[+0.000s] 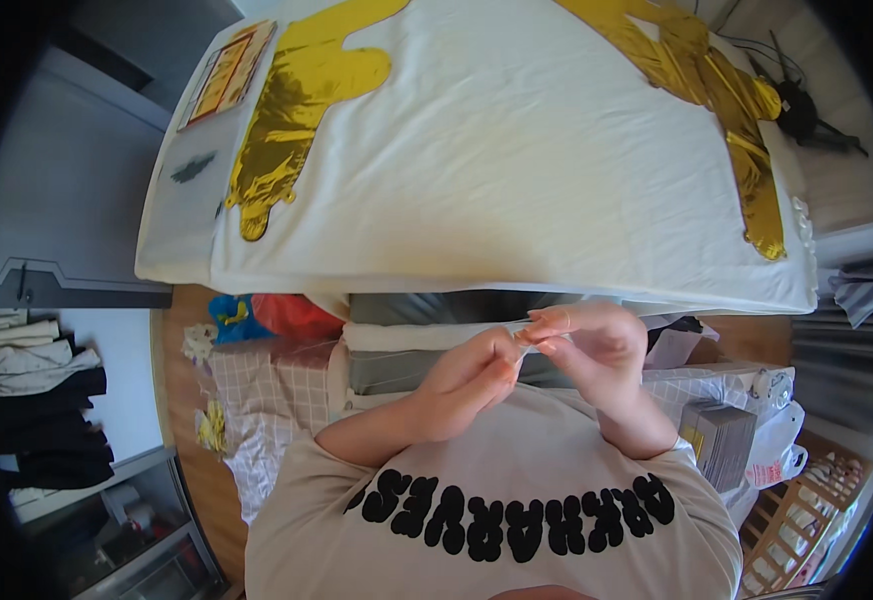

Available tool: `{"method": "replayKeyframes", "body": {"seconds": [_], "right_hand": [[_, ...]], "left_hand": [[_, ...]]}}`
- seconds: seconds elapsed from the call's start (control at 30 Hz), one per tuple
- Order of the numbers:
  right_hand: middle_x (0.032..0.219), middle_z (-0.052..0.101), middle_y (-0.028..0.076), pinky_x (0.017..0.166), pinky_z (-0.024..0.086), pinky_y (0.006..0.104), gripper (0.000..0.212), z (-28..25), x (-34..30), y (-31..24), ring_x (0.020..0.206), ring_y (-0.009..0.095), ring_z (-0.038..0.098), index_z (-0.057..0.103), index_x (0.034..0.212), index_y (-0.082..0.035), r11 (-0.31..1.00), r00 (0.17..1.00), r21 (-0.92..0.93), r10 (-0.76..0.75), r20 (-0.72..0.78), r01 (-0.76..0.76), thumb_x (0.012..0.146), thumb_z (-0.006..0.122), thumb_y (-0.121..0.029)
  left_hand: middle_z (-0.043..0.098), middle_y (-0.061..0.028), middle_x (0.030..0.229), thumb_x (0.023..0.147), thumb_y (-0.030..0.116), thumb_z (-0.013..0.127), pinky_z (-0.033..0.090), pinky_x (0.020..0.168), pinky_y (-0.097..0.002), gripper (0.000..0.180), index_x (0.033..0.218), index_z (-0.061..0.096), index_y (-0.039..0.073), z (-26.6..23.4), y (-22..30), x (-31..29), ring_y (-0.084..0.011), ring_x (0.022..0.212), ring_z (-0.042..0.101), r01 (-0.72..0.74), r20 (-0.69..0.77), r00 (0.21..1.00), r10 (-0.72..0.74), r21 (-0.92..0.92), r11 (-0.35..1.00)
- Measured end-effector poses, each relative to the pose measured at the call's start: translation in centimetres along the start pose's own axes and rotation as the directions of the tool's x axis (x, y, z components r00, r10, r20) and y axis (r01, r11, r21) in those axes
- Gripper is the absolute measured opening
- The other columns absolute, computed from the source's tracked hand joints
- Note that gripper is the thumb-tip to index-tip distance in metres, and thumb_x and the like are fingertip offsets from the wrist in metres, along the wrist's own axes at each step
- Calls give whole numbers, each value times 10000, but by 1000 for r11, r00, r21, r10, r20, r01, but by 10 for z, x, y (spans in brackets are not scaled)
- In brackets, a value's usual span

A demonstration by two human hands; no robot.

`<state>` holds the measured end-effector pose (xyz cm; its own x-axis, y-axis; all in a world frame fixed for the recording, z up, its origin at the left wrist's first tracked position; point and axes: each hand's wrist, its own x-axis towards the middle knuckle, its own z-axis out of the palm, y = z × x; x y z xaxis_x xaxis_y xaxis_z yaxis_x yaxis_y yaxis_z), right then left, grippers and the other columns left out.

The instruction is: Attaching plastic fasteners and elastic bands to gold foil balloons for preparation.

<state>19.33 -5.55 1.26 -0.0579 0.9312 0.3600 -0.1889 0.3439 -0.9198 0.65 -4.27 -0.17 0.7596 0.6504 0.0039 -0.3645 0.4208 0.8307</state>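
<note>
In front of my chest both hands meet, fingertips almost touching. My left hand (472,382) is closed, thumb and fingers pinched together. My right hand (597,345) pinches too, its thumb and forefinger meeting the left fingertips. Between them is a thin, pale, see-through strand (525,349); its exact kind is too small to make out. Beyond my hands, a flat gold foil balloon (302,105) lies on the left of the white-covered table (517,190). Another gold foil piece (747,165), creased and uninflated, lies along the right side.
A flat printed package (229,75) lies at the table's far left, near a dark small patch (194,167). A black device with cables (802,110) sits at the far right. Beside me are a checked cloth (267,400), a grey box (722,440) and a white plastic bag (777,445).
</note>
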Motion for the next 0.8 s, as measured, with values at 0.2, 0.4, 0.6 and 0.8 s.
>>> {"method": "replayKeyframes", "body": {"seconds": [0.2, 0.4, 0.6, 0.8], "right_hand": [[1022, 638, 163, 871, 484, 342, 188, -31, 4, -25, 992, 235, 617, 591, 1049, 21, 1000, 1000, 23, -9, -16, 10, 862, 573, 16], [1487, -11, 356, 983, 445, 511, 1048, -20, 51, -126, 1241, 488, 423, -32, 1499, -193, 847, 849, -59, -526, 46, 528, 801, 658, -559], [1488, -45, 345, 1003, 423, 510, 1056, -60, 45, -141, 1263, 479, 393, -58, 1495, -190, 837, 837, -31, -544, 61, 547, 806, 654, -553], [1490, -79, 334, 1023, 401, 509, 1064, -55, 51, -147, 1286, 470, 362, -85, 1491, -187, 803, 796, 23, -594, 115, 595, 812, 650, -548]], "left_hand": [[460, 24, 728, 992, 173, 451, 293, 530, -211, 169, 863, 460, 64, -10, 8, -1, -28, 553, 326, -59, 66, 997, 49, 157, 986], [499, 15, 765, 975, 186, 499, 287, 546, -202, 179, 866, 509, 44, -18, -2, -3, -31, 573, 343, 141, -19, 990, -141, 0, 990], [508, 31, 810, 973, 161, 501, 301, 572, -192, 154, 883, 545, 44, -19, -3, -13, -20, 624, 363, 113, -4, 994, -113, 121, 986], [486, 29, 734, 974, 168, 502, 281, 524, -190, 173, 858, 540, 46, -27, -7, -20, -28, 576, 359, 186, -105, 978, -178, 69, 980]]}}
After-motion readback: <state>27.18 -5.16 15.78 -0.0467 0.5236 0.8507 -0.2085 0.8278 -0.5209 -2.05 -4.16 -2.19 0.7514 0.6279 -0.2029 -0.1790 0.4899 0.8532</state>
